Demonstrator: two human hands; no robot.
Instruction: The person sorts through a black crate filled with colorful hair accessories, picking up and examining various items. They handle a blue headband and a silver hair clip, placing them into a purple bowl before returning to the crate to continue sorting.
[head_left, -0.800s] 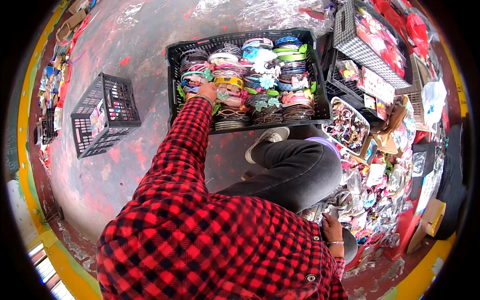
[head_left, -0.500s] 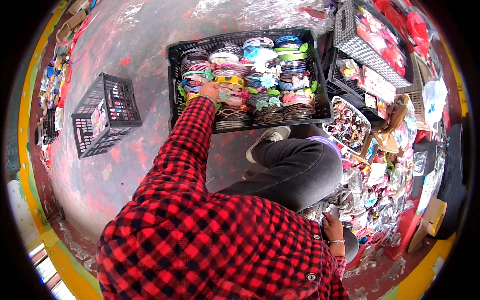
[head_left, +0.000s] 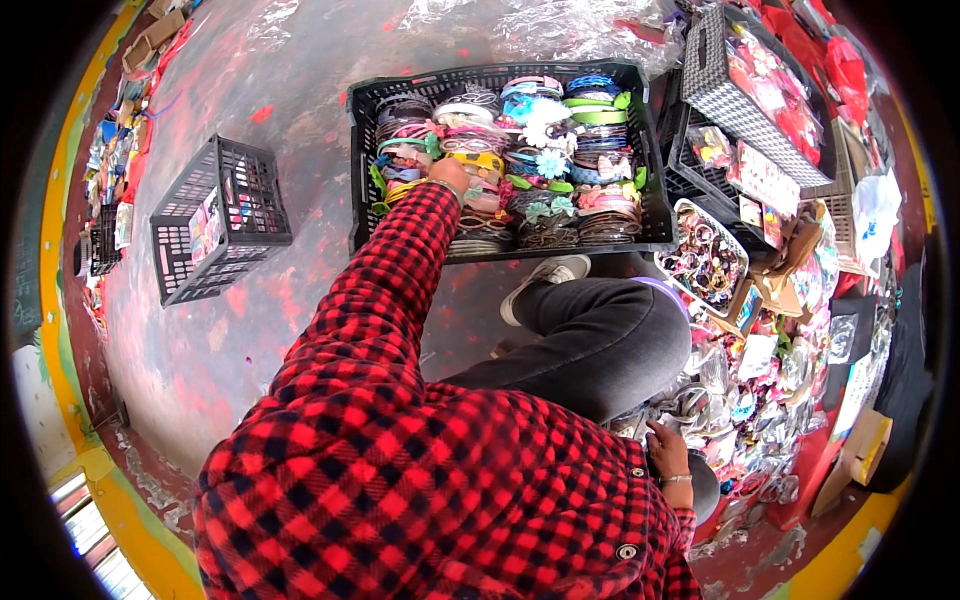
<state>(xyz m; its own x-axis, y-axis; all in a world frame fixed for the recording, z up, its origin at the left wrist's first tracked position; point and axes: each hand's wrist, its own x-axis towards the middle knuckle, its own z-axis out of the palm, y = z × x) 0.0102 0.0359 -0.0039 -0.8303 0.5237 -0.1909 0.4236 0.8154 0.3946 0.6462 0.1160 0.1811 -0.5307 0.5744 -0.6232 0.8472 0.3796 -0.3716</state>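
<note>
One black crate (head_left: 655, 190): four columns of multicoloured headbands (head_left: 600, 138), some flowered. Your left hand (head_left: 449, 175) inside crate, right hand (head_left: 668, 452) beyond crate's near side; both grips unclear.

A black lattice crate (head_left: 252, 241) stands at frame left — a grey patterned basket (head_left: 742, 112) sits at upper right, a white plastic bag (head_left: 875, 212) below it, bent cardboard (head_left: 866, 448) at lower right, clear plastic sheeting (head_left: 590, 28) along the top.
</note>
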